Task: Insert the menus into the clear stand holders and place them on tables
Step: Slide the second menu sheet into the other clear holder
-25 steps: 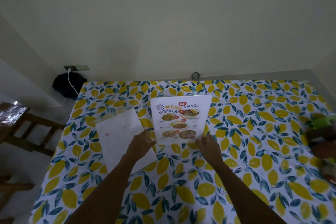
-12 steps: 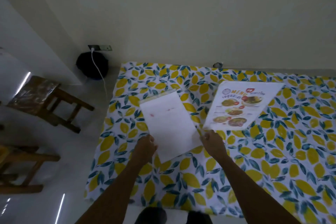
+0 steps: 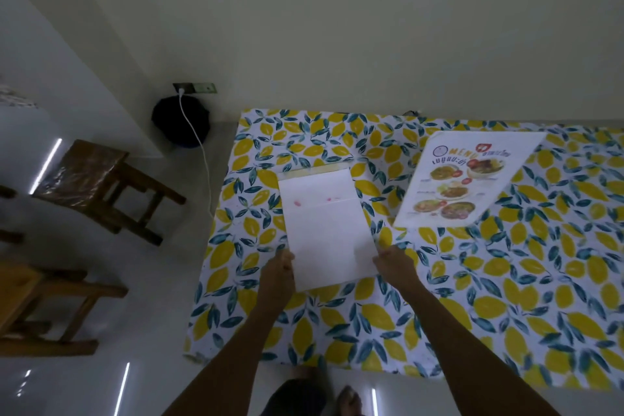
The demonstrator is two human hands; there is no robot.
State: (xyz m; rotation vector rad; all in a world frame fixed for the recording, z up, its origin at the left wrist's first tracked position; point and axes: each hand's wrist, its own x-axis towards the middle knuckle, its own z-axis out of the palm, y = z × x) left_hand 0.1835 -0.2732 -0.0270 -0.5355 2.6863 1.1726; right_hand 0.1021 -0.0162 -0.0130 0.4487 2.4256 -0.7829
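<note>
A white sheet (image 3: 326, 226), blank side up with faint pink marks, lies in a clear stand holder whose edge (image 3: 314, 170) shows at its far end, on the lemon-print table (image 3: 439, 297). My left hand (image 3: 278, 275) pinches the sheet's near left edge. My right hand (image 3: 393, 263) grips its near right edge. A printed menu (image 3: 462, 179) with food pictures lies face up to the right, apart from both hands.
The table's left edge (image 3: 209, 246) drops to a white floor. Two wooden stools (image 3: 101, 186) (image 3: 40, 307) stand at the left. A dark round object (image 3: 180, 125) with a white cable sits by the wall socket. My feet (image 3: 349, 398) show below the table's near edge.
Both hands left the printed menu and moved left onto the white sheet, now gripping its near edges. My view has swung left, so the menu sits further right.
</note>
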